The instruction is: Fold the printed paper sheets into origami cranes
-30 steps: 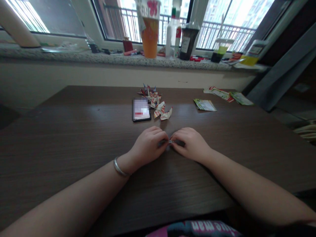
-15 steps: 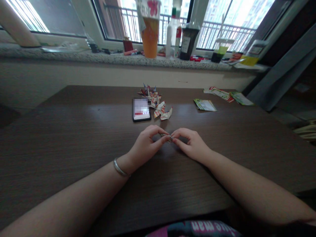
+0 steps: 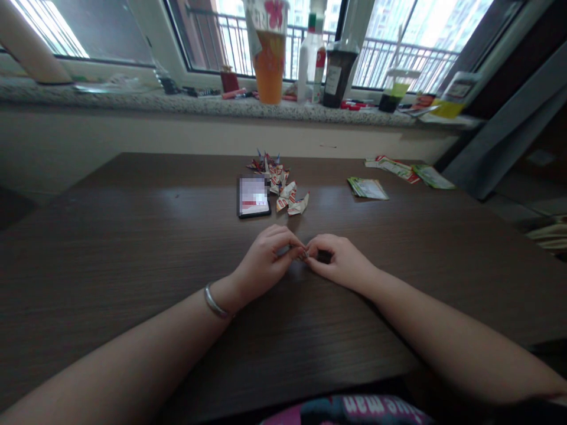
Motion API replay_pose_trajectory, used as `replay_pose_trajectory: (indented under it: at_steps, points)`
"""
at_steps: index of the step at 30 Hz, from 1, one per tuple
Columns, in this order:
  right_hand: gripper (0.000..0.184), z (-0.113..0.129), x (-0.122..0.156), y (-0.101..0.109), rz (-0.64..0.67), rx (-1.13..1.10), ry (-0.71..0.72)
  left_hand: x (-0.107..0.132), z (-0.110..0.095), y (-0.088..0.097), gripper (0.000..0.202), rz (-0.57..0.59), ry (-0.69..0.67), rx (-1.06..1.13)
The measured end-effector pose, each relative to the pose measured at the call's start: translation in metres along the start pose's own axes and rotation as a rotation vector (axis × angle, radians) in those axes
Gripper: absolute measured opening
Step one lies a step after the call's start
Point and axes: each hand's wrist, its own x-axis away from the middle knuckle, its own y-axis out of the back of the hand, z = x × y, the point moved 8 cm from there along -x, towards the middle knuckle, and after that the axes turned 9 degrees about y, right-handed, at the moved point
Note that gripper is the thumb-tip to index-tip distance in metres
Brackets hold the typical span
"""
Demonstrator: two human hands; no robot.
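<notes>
My left hand [image 3: 271,255] and my right hand [image 3: 339,257] meet above the middle of the table, thumb and finger pinched on each. Between the fingertips is a small piece of folded paper [image 3: 303,255], mostly covered by the fingers. Just beyond the hands lie several folded paper pieces [image 3: 287,196], cream with red and orange print, in a loose row. At the far end of that row, some darker, pointed folded pieces [image 3: 266,160] are bunched together. A phone [image 3: 254,196] with a lit, blurred screen lies to the left of the row.
Flat printed packets [image 3: 368,188] lie at the right, with more coloured strips [image 3: 394,169] behind them. On the granite sill [image 3: 199,105] stand a tall cup of orange drink [image 3: 269,65], bottles and a dark cup [image 3: 339,74].
My fingertips have closed in tighter, covering more of the paper piece. The right fingers have dipped slightly toward me. Everything on the table stays where it was.
</notes>
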Motion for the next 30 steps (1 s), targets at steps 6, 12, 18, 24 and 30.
replay_pose_trajectory:
  at_steps: [6,12,18,24,30]
  points:
    - [0.011,0.001,0.001,0.007,-0.097,-0.090,-0.004,-0.001,0.011,0.001,0.018,-0.025,0.123,0.052]
    - [0.015,-0.001,0.000,0.007,-0.170,-0.154,0.047,0.000,0.007,-0.004,0.010,0.024,0.080,-0.076]
    - [0.017,-0.003,0.000,0.006,-0.198,-0.142,0.051,0.002,0.004,-0.001,0.007,0.008,0.065,-0.114]
    - [0.018,-0.002,0.000,0.003,-0.182,-0.168,0.046,0.001,0.002,-0.004,0.011,0.028,0.059,-0.100]
    - [0.018,0.010,0.000,0.011,-0.212,-0.091,0.095,0.001,0.004,-0.004,0.011,0.034,0.086,-0.007]
